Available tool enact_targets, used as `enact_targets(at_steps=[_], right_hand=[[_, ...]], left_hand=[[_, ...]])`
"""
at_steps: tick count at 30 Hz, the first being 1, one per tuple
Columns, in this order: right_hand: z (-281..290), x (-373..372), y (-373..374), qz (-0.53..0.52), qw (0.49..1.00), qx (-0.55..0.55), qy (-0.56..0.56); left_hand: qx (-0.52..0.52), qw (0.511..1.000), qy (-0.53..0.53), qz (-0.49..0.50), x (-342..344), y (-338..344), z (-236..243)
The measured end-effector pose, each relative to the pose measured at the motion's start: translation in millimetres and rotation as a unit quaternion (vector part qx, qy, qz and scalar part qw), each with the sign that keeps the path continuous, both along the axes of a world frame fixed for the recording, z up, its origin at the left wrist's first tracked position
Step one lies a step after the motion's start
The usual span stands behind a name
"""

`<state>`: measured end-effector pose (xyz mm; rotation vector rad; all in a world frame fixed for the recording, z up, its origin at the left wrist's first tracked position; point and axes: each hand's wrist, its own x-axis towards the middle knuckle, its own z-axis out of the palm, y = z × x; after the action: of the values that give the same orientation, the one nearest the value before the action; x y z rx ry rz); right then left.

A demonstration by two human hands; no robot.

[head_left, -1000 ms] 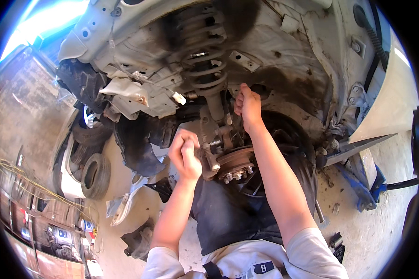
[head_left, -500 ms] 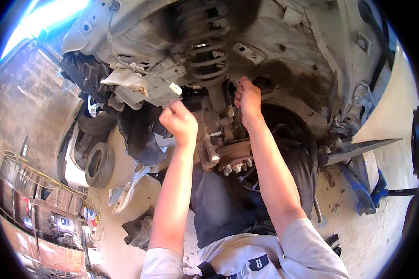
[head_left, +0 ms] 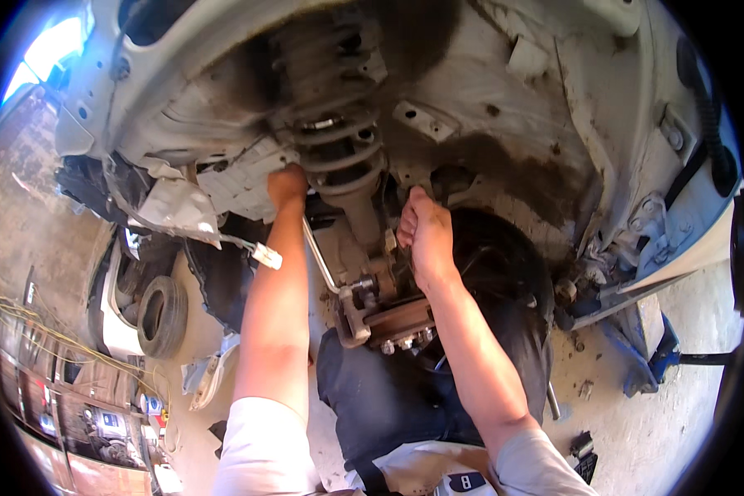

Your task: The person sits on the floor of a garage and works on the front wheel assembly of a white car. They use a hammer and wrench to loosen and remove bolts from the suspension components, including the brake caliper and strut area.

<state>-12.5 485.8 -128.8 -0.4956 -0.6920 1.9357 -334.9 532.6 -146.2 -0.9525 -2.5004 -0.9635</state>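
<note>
Whereas a second ago it was lower by the hub, the left hand [head_left: 287,187] now grips a long-handled wrench [head_left: 321,258] beside the coil spring strut [head_left: 339,157], suggesting work has shifted up there, while the right hand [head_left: 426,236] stays closed behind the strut's lower part.

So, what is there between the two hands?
In the head view, the strut with its coil spring stands between the left hand and the right hand.

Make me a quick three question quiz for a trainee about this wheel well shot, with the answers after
1. True or false: the left hand is up beside the coil spring.
2. Where is the right hand? A) on the loose tyre B) at the strut just above the wheel hub C) on the blue jack stand
3. Fill in: the wheel hub carries no ____.

Key: 1 true; 2 B; 3 wheel.
</note>
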Motion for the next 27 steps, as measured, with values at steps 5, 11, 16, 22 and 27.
enact_targets(at_steps=[5,11,16,22,27], right_hand=[[-5.1,1.2,-0.3,-0.013,1.0,0.017,0.02],[-10.4,-0.8,-5.2,-0.098,0.995,0.016,0.009],[-9.1,0.0,-7.9,-0.083,0.996,0.035,0.011],[-14.1,2.9,-4.0,-0.081,0.996,0.046,0.017],[-11.8,1.6,-6.2,-0.073,0.996,0.046,0.016]], left_hand=[[0.111,0.985,-0.121,-0.045,23.2,-13.9,11.7],[0.218,0.785,-0.545,-0.198,94.7,-85.9,38.9],[0.302,0.824,-0.432,-0.209,97.6,-106.9,56.1],[0.387,0.788,-0.409,-0.25,155.6,-151.5,36.1],[0.43,0.752,-0.304,-0.397,185.2,-200.5,7.5]])
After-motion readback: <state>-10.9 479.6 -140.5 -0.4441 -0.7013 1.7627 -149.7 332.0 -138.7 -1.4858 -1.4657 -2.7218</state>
